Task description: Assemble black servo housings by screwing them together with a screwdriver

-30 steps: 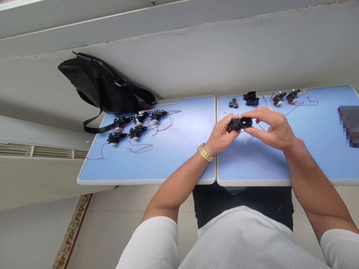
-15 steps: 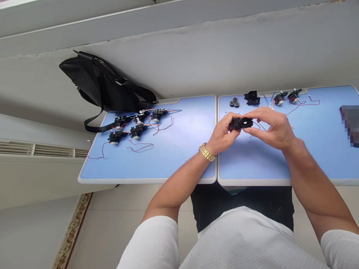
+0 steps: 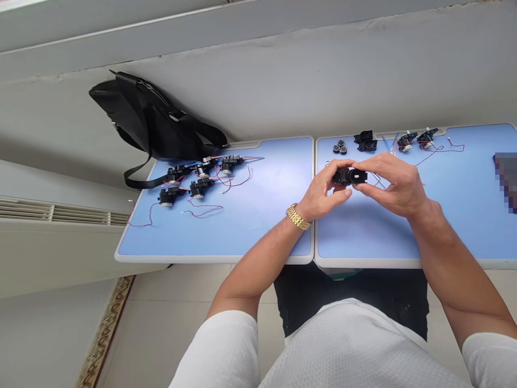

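Between both hands, just above the right-hand blue table, a black plastic motor housing (image 3: 359, 177) is held level. A pale piece shows in the slot at its right end, and thin wires trail from that side. My left hand (image 3: 325, 188), with a gold watch at the wrist, is closed on the housing's left end, its thumb along the near side. My right hand (image 3: 393, 178) pinches the right end between thumb and fingers. The housing's underside is hidden.
Behind the hands lie small black round parts (image 3: 340, 146), black plastic shells (image 3: 365, 141) and two motor assemblies (image 3: 427, 138) with red wires. Several more motor assemblies (image 3: 201, 187) lie on the left table (image 3: 258, 226), beside a black bag (image 3: 149, 118). A blurred dark object (image 3: 508, 180) is far right.
The housing has tipped slightly in my hands, and its slot now shows more openly. My left thumb has slid a little to the right. The whole view has shifted slightly.
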Demonstrator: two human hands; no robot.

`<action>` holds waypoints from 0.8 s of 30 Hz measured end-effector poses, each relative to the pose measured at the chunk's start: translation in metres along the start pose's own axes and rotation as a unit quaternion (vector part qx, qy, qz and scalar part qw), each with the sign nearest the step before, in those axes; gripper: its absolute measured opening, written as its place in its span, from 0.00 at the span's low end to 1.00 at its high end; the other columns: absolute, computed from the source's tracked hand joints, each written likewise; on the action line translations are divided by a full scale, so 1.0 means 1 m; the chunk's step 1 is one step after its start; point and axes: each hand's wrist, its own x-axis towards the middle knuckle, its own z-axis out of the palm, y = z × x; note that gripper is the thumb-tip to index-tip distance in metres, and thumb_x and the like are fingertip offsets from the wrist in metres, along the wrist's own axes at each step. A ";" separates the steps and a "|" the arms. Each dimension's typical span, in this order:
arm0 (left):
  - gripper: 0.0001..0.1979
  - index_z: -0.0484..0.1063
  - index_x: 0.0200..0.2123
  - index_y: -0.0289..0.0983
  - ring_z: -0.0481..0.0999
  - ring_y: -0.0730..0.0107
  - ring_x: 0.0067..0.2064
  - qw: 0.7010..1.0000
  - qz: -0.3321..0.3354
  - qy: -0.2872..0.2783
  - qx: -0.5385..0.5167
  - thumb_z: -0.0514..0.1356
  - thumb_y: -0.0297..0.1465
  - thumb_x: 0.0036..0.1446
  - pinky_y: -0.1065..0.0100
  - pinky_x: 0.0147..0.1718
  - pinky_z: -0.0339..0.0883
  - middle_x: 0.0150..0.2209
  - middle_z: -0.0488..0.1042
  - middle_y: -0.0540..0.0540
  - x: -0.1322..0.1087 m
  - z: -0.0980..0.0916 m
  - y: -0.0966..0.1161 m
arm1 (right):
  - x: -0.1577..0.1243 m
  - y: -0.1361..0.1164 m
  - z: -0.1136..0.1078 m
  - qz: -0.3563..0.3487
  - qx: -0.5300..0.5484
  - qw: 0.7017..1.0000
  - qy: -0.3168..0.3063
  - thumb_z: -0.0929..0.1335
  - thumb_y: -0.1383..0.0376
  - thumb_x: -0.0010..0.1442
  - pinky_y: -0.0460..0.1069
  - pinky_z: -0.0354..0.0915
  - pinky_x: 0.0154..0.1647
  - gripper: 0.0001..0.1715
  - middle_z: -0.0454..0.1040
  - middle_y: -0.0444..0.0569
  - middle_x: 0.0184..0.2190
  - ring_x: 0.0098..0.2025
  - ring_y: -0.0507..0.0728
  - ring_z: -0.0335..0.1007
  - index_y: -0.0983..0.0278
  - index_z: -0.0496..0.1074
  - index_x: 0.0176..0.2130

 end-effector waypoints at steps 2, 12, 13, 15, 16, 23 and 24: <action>0.32 0.75 0.65 0.44 0.83 0.58 0.49 1.000 -0.006 0.000 -0.021 0.65 0.58 0.70 0.59 0.44 0.81 0.57 0.81 0.38 0.000 0.000 0.001 | 0.001 -0.001 0.000 -0.005 -0.005 1.000 0.002 0.77 0.60 0.72 0.65 0.82 0.50 0.16 0.91 0.45 0.47 0.46 0.66 0.88 0.47 0.86 0.58; 0.26 0.76 0.65 0.45 0.79 0.66 0.39 0.997 -0.011 0.009 -0.079 0.63 0.55 0.77 0.61 0.39 0.79 0.48 0.82 0.44 0.000 0.000 0.003 | -0.001 -0.006 0.004 -0.019 0.007 1.000 -0.009 0.77 0.62 0.72 0.63 0.80 0.51 0.14 0.90 0.44 0.45 0.46 0.64 0.86 0.48 0.85 0.55; 0.26 0.76 0.66 0.45 0.80 0.66 0.40 0.997 -0.001 0.009 -0.077 0.63 0.54 0.77 0.61 0.40 0.79 0.50 0.82 0.43 -0.001 -0.001 0.003 | -0.001 -0.006 0.005 -0.013 0.006 1.000 -0.016 0.77 0.61 0.72 0.63 0.80 0.51 0.14 0.90 0.45 0.45 0.45 0.64 0.86 0.48 0.84 0.56; 0.26 0.75 0.67 0.45 0.82 0.63 0.44 0.998 0.013 0.010 -0.056 0.63 0.53 0.78 0.60 0.43 0.81 0.53 0.82 0.42 -0.002 -0.001 0.002 | -0.002 -0.005 0.007 -0.013 0.003 1.000 -0.022 0.76 0.59 0.73 0.63 0.80 0.50 0.14 0.90 0.45 0.45 0.45 0.64 0.86 0.49 0.84 0.57; 0.26 0.75 0.68 0.45 0.82 0.61 0.46 0.999 0.015 0.011 -0.040 0.62 0.54 0.78 0.59 0.45 0.81 0.53 0.82 0.41 -0.003 -0.001 0.003 | -0.002 -0.004 0.007 -0.018 0.001 1.000 -0.021 0.76 0.59 0.73 0.62 0.80 0.49 0.14 0.90 0.46 0.46 0.45 0.64 0.86 0.50 0.84 0.57; 0.26 0.75 0.66 0.42 0.84 0.57 0.55 0.999 0.043 0.002 0.000 0.59 0.53 0.81 0.56 0.54 0.82 0.59 0.81 0.37 0.000 -0.002 0.002 | -0.003 0.001 0.009 -0.060 -0.012 0.998 0.002 0.77 0.63 0.74 0.59 0.80 0.46 0.13 0.90 0.46 0.44 0.42 0.62 0.86 0.52 0.85 0.57; 0.24 0.76 0.65 0.41 0.84 0.59 0.53 0.999 0.050 -0.002 -0.001 0.59 0.52 0.81 0.57 0.53 0.82 0.58 0.81 0.38 0.001 -0.002 0.001 | -0.003 0.002 0.009 -0.070 -0.013 0.997 0.013 0.77 0.64 0.74 0.59 0.80 0.46 0.14 0.90 0.46 0.44 0.42 0.62 0.86 0.52 0.85 0.57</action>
